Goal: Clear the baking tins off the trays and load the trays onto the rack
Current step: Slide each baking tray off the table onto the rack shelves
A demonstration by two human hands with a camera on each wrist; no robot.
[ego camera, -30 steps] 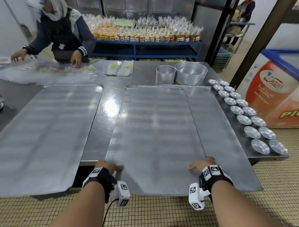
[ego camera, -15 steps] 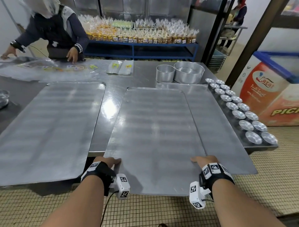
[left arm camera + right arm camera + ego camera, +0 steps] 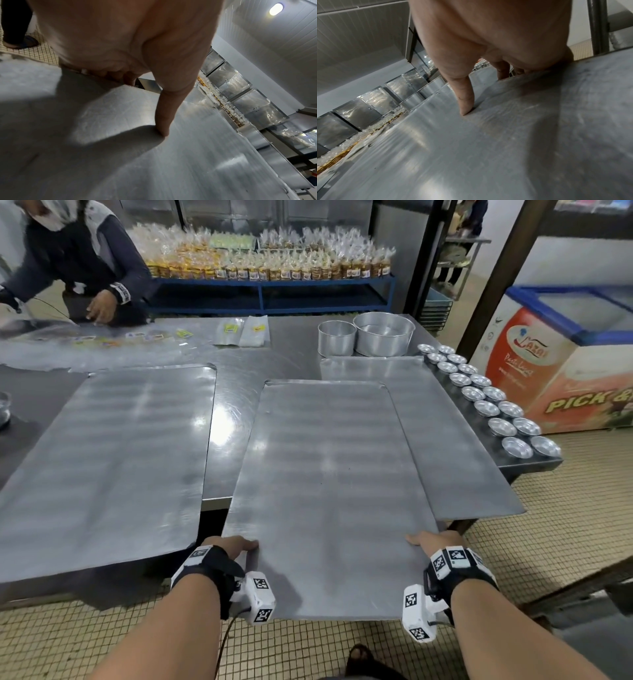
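Note:
A large flat metal tray (image 3: 329, 481) juts far out over the table's near edge, and both my hands hold it. My left hand (image 3: 233, 546) grips its left side, thumb (image 3: 163, 121) pressed on top and fingers curled under the edge. My right hand (image 3: 428, 542) grips the right side the same way, thumb (image 3: 465, 100) on top. This tray lies over a second tray (image 3: 455, 446) to its right. A third tray (image 3: 106, 453) rests at the left. Several small round baking tins (image 3: 493, 402) stand in two rows along the table's right edge.
Two larger round tins (image 3: 366, 335) stand at the back of the steel table (image 3: 236, 392). Another person (image 3: 78, 258) works over plastic bags at the far left. A blue shelf of packed goods (image 3: 267, 265) is behind. A chest freezer (image 3: 561, 364) stands at right.
The tray in my hands has slid toward me, further off the table's edge. The view has drawn back with it. The person at the far left has shifted.

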